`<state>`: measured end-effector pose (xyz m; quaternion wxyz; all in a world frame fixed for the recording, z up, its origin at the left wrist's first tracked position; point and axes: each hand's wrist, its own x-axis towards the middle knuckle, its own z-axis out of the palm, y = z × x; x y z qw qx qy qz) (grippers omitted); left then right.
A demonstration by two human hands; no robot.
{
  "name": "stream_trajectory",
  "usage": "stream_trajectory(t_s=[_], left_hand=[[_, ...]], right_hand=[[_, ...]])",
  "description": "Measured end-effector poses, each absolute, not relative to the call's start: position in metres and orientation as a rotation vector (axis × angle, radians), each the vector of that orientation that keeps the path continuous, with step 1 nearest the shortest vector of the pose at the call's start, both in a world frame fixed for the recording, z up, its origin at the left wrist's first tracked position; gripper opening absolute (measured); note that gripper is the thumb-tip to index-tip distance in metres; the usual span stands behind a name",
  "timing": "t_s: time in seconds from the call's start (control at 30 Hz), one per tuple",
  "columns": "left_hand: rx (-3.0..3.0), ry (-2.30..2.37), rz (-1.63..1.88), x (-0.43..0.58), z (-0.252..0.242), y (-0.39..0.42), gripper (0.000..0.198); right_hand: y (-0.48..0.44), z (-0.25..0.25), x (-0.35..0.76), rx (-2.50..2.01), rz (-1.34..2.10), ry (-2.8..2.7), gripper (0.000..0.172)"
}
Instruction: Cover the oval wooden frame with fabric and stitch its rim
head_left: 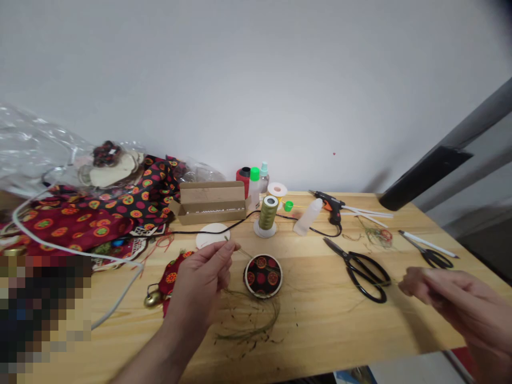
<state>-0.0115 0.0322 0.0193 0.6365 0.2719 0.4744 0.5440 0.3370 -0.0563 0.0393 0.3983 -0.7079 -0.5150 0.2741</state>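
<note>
Nearest my camera, my left hand [210, 269] has thumb and forefinger pinched on a fine thread [245, 250], just left of the round pad [263, 275]; a thin tip [226, 238] pokes from the pinch, too small for me to identify. My right hand [460, 298], well to the right of the pad, is pinched too, with a faint strand [394, 283] at its fingertips. I can't tell whether one length joins the two. I judge the thread almost weightless, limp and quick to tangle, so I'd take it close to an end. The pad, flat on the table [320, 330], looks light and fairly stiff under its cloth face; its pale rim seems the surest hold. The left hand slants toward the pad from the near side, back upward; the right comes in from the right, fingers pointing toward the pad. Farther out, scissors [350, 260] lie right of the pad and a spool [268, 216] stands beyond it.
</note>
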Motion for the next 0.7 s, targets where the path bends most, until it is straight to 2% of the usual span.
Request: stream_trajectory(t_s=[0.07,0.13,0.23,0.37,0.43,0.57,0.63,0.7], left_hand=[[0.664,1.105,1.191,-0.008,0.017,0.03,0.022],[0.72,1.119,1.122,-0.005,0.015,0.026,0.022],[0.803,1.114,1.013,0.001,0.015,0.019,0.023],[0.858,1.132,0.937,0.007,0.018,0.012,0.025],[0.862,1.137,0.922,0.007,0.02,0.01,0.025],[0.872,1.156,0.898,0.004,0.022,0.009,0.026],[0.885,1.167,0.87,0.003,0.022,0.009,0.025],[0.897,1.163,0.841,0.003,0.022,0.009,0.026]], right_hand=[[-0.05,0.04,0.337,-2.059,0.578,-1.256,0.031],[-0.043,0.043,0.321,-2.113,0.445,-1.253,0.023],[-0.031,0.048,0.273,-1.78,0.562,-1.431,0.02],[-0.009,0.048,0.194,-1.261,0.843,-1.442,0.007],[0.001,0.042,0.163,-1.044,1.096,-1.281,0.012],[0.009,0.028,0.136,-0.916,1.556,-1.089,0.039],[0.008,0.023,0.135,-0.948,1.683,-1.079,0.048],[0.007,0.021,0.138,-1.017,1.722,-1.083,0.049]])
